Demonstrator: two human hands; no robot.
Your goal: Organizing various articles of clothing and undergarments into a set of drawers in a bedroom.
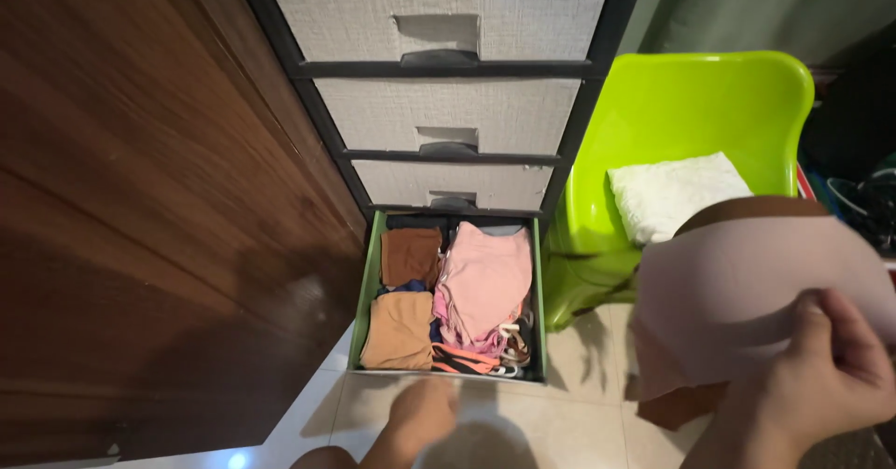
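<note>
Your right hand fingers grip a pale garment, lower right.
Your left hand, fingers hidden, nears the open drawer; a loose pinch could drop the garment.

left hand: low, knuckles up, blurred | right hand: fingers pinched closed

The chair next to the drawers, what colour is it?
Bright lime green; the plastic chair shows best in the head view.

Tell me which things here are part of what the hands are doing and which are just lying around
In hand:
right hand gripping a pale pink garment
left hand near the open drawer of folded clothes

Lying about:
green plastic chair
white folded cloth on its seat
closed grey drawers
wooden door
</note>
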